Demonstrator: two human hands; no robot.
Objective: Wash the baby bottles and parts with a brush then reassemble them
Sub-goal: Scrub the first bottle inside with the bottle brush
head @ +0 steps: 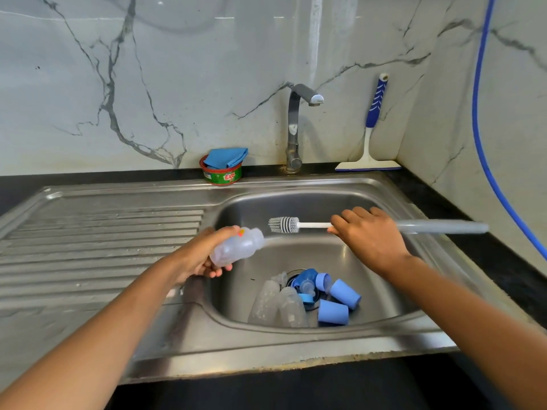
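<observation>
The left hand (199,257) has its grip wrapped round a sideways bottle (236,247) mid-frame, mouth rightward; the right hand (370,235) has its grip round the brush (313,225). Bristles (282,224) point left, just above-right of that mouth.

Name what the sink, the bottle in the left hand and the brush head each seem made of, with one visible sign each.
Sink: stainless steel, brushed finish; grey metallic sheen with soft reflections.
Bottle: probably plastic, translucent and cloudy; light passes through its walls.
Brush head: probably silicone or rubber, matte grey; thick, evenly spaced ribs, not fine bristles.
</observation>
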